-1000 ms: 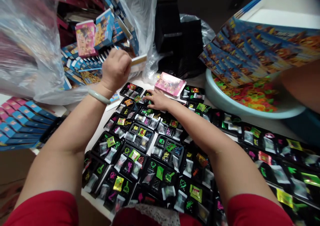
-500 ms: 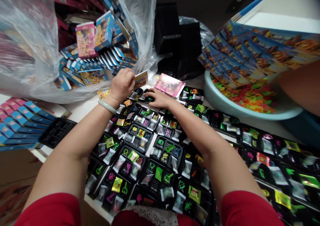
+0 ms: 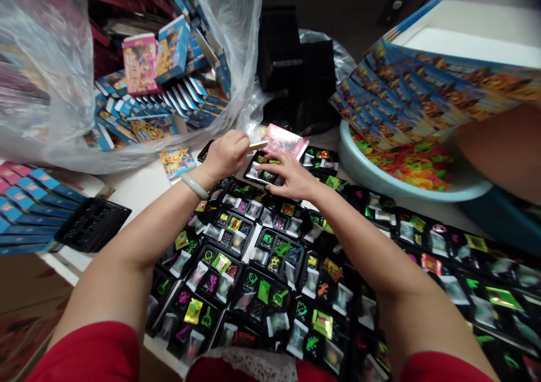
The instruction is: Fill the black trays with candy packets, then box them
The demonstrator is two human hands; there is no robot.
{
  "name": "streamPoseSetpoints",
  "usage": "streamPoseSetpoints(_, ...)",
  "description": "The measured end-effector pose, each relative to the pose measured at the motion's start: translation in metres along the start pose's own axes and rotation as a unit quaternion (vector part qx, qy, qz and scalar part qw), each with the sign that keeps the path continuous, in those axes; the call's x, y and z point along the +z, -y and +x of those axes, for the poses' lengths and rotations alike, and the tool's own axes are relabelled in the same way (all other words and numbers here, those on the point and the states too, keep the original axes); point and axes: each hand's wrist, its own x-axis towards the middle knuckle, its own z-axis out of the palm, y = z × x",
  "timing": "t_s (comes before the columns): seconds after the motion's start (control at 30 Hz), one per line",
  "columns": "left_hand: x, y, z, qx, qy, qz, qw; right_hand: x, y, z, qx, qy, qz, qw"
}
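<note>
My left hand is closed around a small printed cardboard box, whose thin pale edge sticks out to the right. A jade-coloured bangle circles that wrist. My right hand has its thumb and fingers spread over a filled black tray, gripping it; its right part is hidden beneath them. Small wrapped packets and green bits lie in that tray's compartments. Just behind the hands lies a pink box. A flat blue-and-yellow printed box rests left of my left hand.
Rows of filled black trays cover the table. A plastic bag of printed boxes stands at back left. Folded blue boxes and an unfilled tray sit left. A light-blue basin of colourful pieces stands right, under large printed cartons.
Both hands have shifted right and slightly nearer. The box in my left hand has turned edge-on. The tray under my right hand has moved right, away from the tray to its left.
</note>
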Motion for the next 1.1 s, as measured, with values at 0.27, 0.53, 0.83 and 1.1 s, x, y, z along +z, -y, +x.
streamPoseSetpoints(0.27, 0.004, -0.04, 0.008, 0.0, 0.049, -0.058, 0.997, -0.023, 0.016, -0.048, 0.001, 0.019, -0.017, 1.0)
streamPoseSetpoints(0.53, 0.017, -0.06, -0.001, -0.173, 0.145, -0.332, 0.916, -0.024, 0.019, -0.071, 0.046, 0.008, -0.035, 0.998)
streamPoseSetpoints(0.83, 0.03, -0.062, 0.005, -0.222, 0.135, -0.465, 0.847, -0.018, 0.012, -0.065, 0.077, 0.02, -0.065, 0.995)
streamPoseSetpoints(1.1, 0.047, -0.063, 0.016, -0.256, 0.148, -0.487, 0.822, 0.002, 0.0, -0.042, 0.095, 0.036, -0.101, 0.99)
